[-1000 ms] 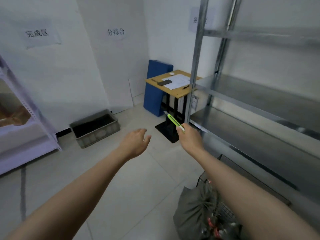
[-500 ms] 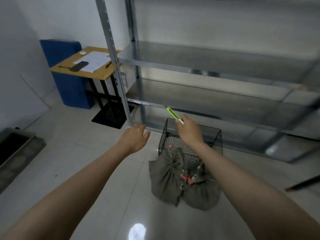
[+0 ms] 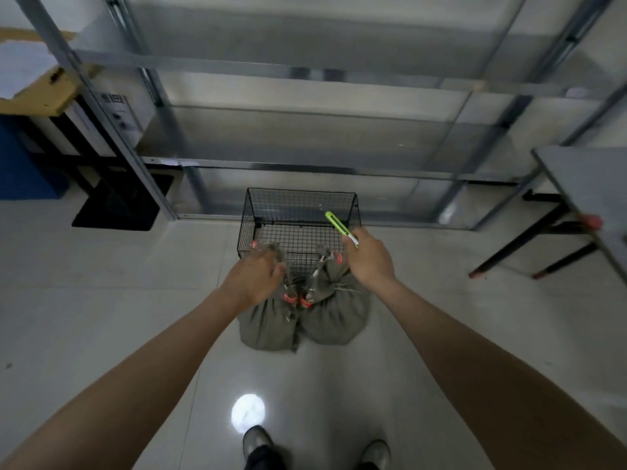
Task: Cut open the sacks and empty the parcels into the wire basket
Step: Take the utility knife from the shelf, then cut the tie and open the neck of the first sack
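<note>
Fingers (image 3: 277, 266) of our left hand (image 3: 252, 283) bend down over the gathered neck of the left sack (image 3: 268, 329), but the back of the hand hides them, so we cannot tell whether they have closed on the cloth or only touch it. Our right hand (image 3: 369, 259) is clenched round the rear of a green utility knife (image 3: 339, 227), held above the right sack (image 3: 334, 317). The knife's long axis runs diagonally from our knuckles up and to the left, its front end aimed away from us over the wire basket (image 3: 298, 196). Whether the blade is out is too small to see. Both sacks sit on the tiled floor (image 3: 135, 300), touching each other and leaning against the basket's near wall, necks pointing up and away from us, bound with red ties (image 3: 295, 298). We judge the grey-green cloth soft and slack and the bodies lumpy with parcels and fairly heavy. The bunched neck by the tie is therefore the sensible hold, since it gives a firm handful and pulls the fabric taut for the cut. Loose cloth may fold under the blade, and our holding fingers would sit close to it. Behind the basket stands a metal rack (image 3: 305, 167).
</note>
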